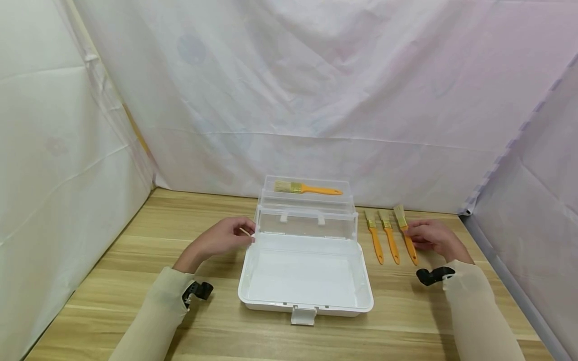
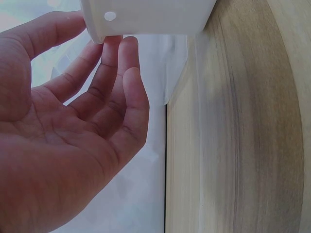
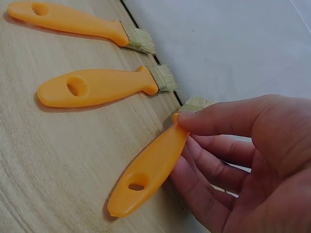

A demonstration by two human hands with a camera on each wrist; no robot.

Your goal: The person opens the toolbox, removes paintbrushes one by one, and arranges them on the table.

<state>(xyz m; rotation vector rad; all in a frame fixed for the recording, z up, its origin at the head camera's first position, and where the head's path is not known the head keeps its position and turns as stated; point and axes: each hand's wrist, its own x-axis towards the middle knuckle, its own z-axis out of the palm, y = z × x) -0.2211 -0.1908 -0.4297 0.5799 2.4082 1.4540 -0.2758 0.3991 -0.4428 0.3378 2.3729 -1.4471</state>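
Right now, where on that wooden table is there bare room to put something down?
Bare wood lies left of the white box, beyond the left hand, and along the near edge. The box's open tray is bare too. It is crowded right of the box: three brushes and the right hand.

left hand (image 1: 224, 236) relaxed, right hand (image 1: 432, 238) pinching (fingers curled)

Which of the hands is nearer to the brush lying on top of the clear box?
Left. The left hand touches the box's left side, below the brush; the right hand pinches another brush further right.
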